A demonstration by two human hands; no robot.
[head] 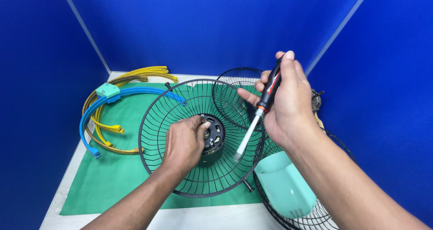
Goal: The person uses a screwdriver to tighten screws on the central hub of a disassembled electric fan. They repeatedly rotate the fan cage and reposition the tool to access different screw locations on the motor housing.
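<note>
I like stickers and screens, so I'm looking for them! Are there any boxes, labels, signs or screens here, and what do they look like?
No boxes, signs or screens show here.
Screwdriver in the right hand: a black and red handle with a small pale marking, too blurred to make out.
Mint green housing, bottom right: small dark marks near its lower edge, too small to tell.

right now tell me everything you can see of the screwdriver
The screwdriver has a black handle with red and white marks, an orange collar and a bright metal shaft. The right hand wraps the handle, thumb at its top end. It slants down and left, handle high, tip low. The tip hangs over the wires of the black fan guard, to the right of the motor hub that the left hand grips. Whether the tip touches a wire cannot be told; the shaft looks slightly blurred.
</note>
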